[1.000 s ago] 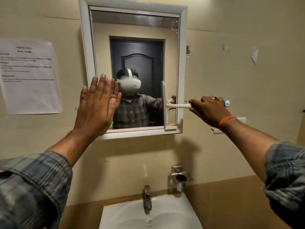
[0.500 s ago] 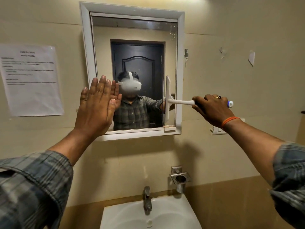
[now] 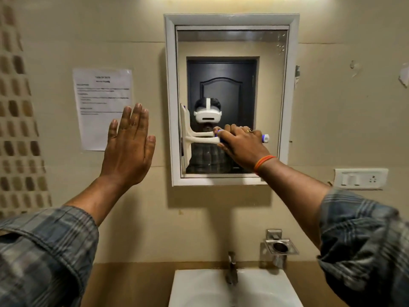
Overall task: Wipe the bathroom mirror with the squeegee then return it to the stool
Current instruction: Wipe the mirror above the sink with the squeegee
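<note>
Beyond the right hand [image 3: 242,145] fingers, curled around the handle, the squeegee [image 3: 185,138] blade stands upright against the mirror [image 3: 272,85]'s left edge; left hand [image 3: 128,149] fingers straight, spread, holding nothing.

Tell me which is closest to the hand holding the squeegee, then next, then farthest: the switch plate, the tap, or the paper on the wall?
From the right hand, in the head view:
1. Switch plate, on the wall to its right and a bit lower.
2. Tap, straight below, over the sink.
3. Paper notice, far left, beyond the raised left hand.
</note>
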